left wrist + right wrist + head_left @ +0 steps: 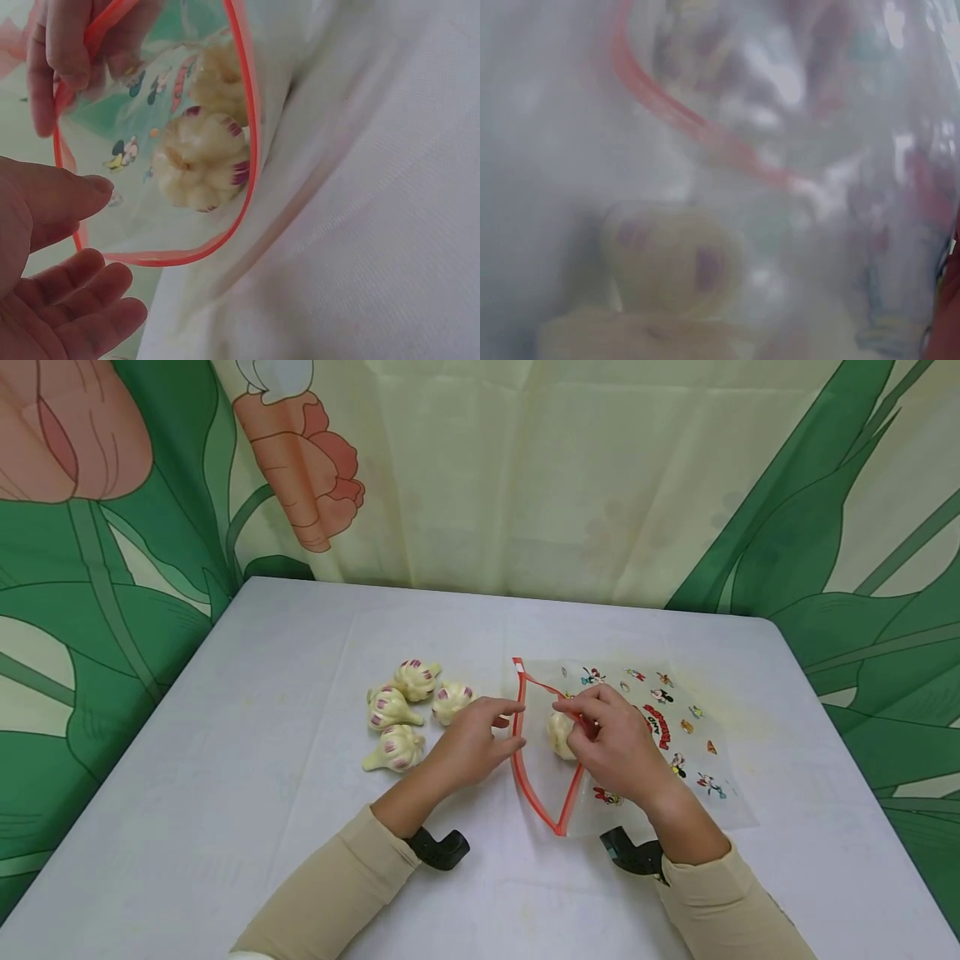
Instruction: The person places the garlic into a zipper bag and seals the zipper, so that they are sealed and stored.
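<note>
A clear zip bag with a red zip edge and cartoon prints lies on the table, its mouth spread toward the left. My right hand pinches the upper red edge of that mouth. At the opening, my left hand has its thumb and fingers apart, with nothing between them. Inside the bag, the left wrist view shows a garlic bulb with purple marks and another garlic bulb behind it. The right wrist view is hazy through the plastic; a garlic bulb shows low in it.
Several garlic bulbs sit left of the bag, one garlic bulb close beside my left hand. A white cloth covers the table. Behind stands a printed curtain.
</note>
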Demonstrator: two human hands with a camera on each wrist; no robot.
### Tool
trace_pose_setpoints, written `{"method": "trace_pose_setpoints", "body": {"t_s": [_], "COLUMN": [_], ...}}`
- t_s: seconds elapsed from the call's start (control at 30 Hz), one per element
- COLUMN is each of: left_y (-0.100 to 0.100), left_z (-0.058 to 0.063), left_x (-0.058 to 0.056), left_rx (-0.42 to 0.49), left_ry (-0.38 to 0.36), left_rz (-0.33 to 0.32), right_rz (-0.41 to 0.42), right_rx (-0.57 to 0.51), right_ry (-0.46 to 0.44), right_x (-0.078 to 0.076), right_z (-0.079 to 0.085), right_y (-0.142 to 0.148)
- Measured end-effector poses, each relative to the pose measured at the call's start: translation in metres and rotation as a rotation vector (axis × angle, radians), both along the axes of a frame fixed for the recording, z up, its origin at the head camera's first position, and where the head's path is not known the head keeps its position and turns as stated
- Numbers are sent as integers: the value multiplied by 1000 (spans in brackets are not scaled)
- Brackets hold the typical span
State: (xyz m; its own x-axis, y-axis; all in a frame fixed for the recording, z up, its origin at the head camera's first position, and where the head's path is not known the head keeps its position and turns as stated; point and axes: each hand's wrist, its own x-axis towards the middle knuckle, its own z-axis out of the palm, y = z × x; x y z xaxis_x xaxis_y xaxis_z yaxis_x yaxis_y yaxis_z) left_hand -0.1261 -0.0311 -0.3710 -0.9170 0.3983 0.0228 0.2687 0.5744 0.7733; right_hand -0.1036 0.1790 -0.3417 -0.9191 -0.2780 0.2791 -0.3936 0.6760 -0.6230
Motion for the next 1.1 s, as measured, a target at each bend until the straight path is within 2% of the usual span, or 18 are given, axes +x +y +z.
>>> {"method": "trace_pose_setpoints", "body": {"t_s": [0.2, 0.47, 0.77, 0.97, 1.1], "left_y": [-1, -7, -37, -58, -70], "left_z": [5, 11, 20, 26, 30], "left_x": [3, 12, 22, 28, 31], "left_rx": [-1, -22, -118, -140, -147], "left_ry": [9, 39, 84, 113, 161], "left_rz": [-4, -6, 20, 75, 76], "right_rz": [4, -4, -7, 0, 1], "right_rx": [1, 2, -14, -24, -24], "right_ry": [10, -1, -26, -28, -23], "right_x": [0, 0, 1, 0, -1], "right_z": [0, 0, 1, 0, 0], "right_y": [0, 0, 0, 0, 0]}}
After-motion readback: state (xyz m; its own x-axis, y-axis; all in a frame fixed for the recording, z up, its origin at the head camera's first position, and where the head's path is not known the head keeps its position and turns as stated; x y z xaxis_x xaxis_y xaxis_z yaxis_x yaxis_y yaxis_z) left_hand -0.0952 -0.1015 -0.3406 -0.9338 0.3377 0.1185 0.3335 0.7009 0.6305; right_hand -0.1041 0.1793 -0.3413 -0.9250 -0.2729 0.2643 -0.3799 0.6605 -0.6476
